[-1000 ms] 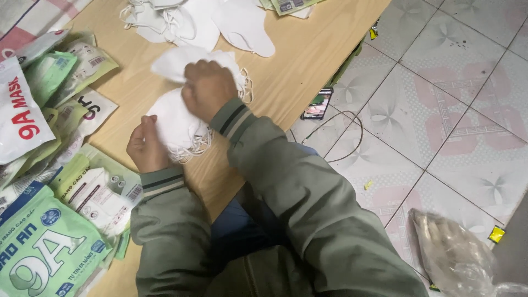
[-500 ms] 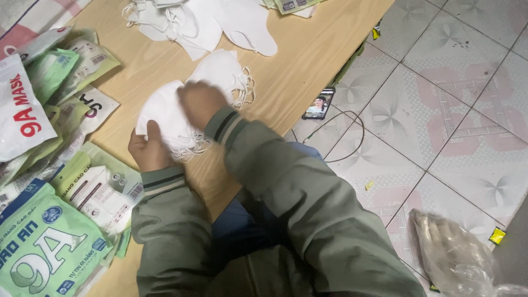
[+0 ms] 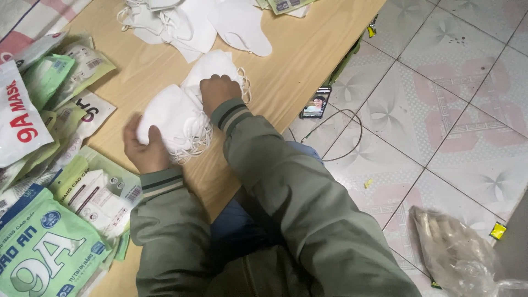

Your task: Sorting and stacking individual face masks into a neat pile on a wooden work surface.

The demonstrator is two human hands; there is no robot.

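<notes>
Masks (image 3: 176, 118): white stack at table (image 3: 308, 49) centre, gathered, not yet bagged, as I judge it. My left hand (image 3: 144, 149) grips stack's 7 o'clock edge; my right hand (image 3: 217, 92) closed on top at 1 o'clock. Soft, folded, ear loops trailing at the edges. Loose masks (image 3: 192, 22) at 12 o'clock unsorted. Packets (image 3: 49, 242) at 8 o'clock. Phone (image 3: 315, 103) on floor, 3 o'clock.
</notes>
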